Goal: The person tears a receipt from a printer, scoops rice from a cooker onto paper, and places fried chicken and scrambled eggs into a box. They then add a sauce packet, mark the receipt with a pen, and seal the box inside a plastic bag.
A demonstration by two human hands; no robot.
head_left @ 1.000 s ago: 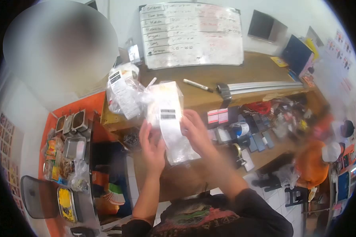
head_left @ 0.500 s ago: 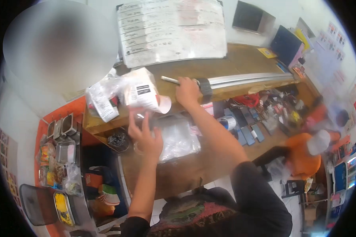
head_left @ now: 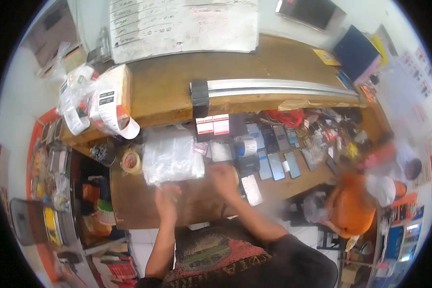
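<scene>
My left hand point(head_left: 167, 201) is at the lower edge of a stack of clear plastic bags point(head_left: 170, 156) on the lower bench. Its fingers look curled in, and what they hold, if anything, is too small to make out. Right of the stack, my right hand point(head_left: 224, 178) is smeared by motion over the bench, so its grip does not show. A tan rounded edge point(head_left: 235, 175), perhaps a tape roll, shows beside its fingers. Close by lies a white phone-shaped slab point(head_left: 251, 190). Left of the bags sits a roll of tape point(head_left: 131, 161).
Several phones point(head_left: 276, 165) lie to the right, before a pile of small clutter point(head_left: 317, 132). Silver metal bars point(head_left: 273, 87) with a black-wrapped end rest on the raised shelf point(head_left: 163, 103). Wrapped packages point(head_left: 108, 98) stand at its left. A person in orange point(head_left: 353, 206) is at the right.
My right hand has come down from the shelf to the bench, and the pale stick seen by it there is gone from the shelf. My left hand has lowered, its fingers less spread.
</scene>
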